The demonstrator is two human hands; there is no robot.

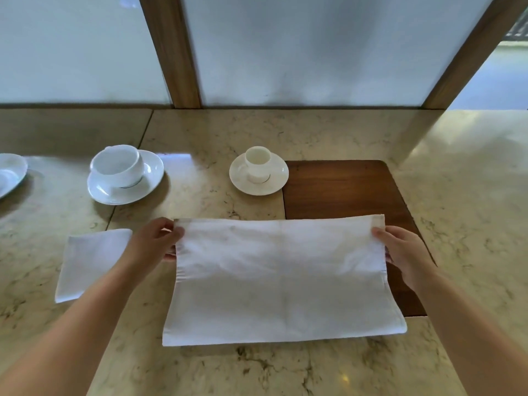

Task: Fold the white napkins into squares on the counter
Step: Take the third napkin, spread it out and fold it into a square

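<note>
A large white napkin lies in front of me on the marble counter, its near edge resting flat and its far edge lifted. My left hand pinches the far left corner, thumb on top. My right hand pinches the far right corner the same way. The napkin's right part covers a brown wooden inset in the counter. A second white napkin, folded smaller, rests flat on the counter to the left, partly hidden under my left forearm.
A white bowl-shaped cup on a saucer stands at the back left. A small cup on a saucer sits behind the napkin, touching the wooden inset's edge. Another white dish shows at the far left. Frosted panels with wooden posts rise behind.
</note>
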